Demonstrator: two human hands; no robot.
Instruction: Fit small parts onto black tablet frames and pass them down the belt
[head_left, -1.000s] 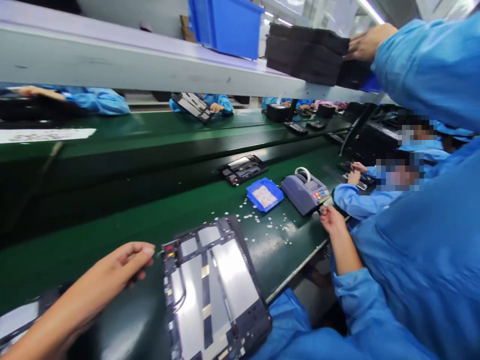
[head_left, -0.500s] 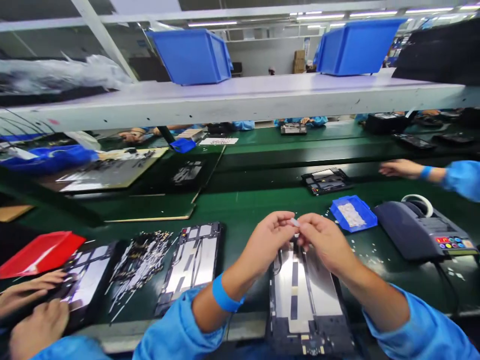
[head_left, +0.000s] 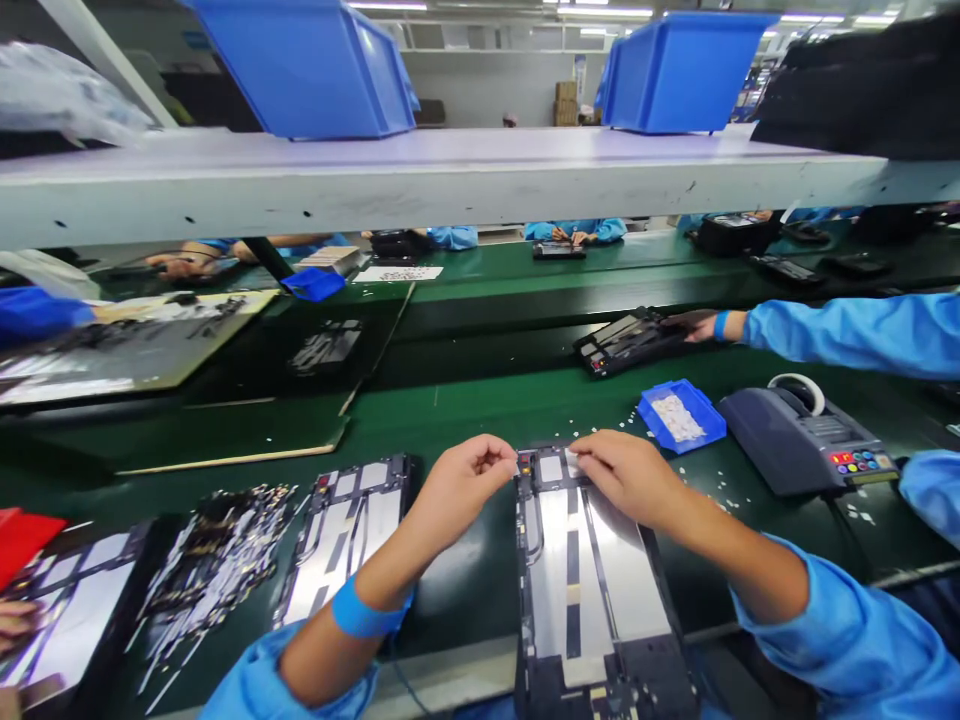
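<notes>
A black tablet frame (head_left: 585, 590) with silver inner plates lies in front of me on the green bench. My left hand (head_left: 465, 485) rests at the frame's top left corner with thumb and fingers pinched together; anything between them is too small to see. My right hand (head_left: 626, 478) is at the frame's top edge, its fingertips closed on a small white piece (head_left: 571, 458) against the frame. A small blue tray (head_left: 681, 415) of white pieces sits to the right, with loose pieces scattered around it.
A second frame (head_left: 345, 520) and a pile of small parts (head_left: 214, 555) lie to the left. A grey tape dispenser (head_left: 806, 445) stands on the right. A co-worker's hand (head_left: 694, 322) holds a frame (head_left: 626, 342) on the belt. Blue bins (head_left: 307, 65) sit on the overhead shelf (head_left: 450, 180).
My hands, which held the white piece together above the frame, have parted and dropped to its top edge. The co-worker's hand has reached the frame on the belt.
</notes>
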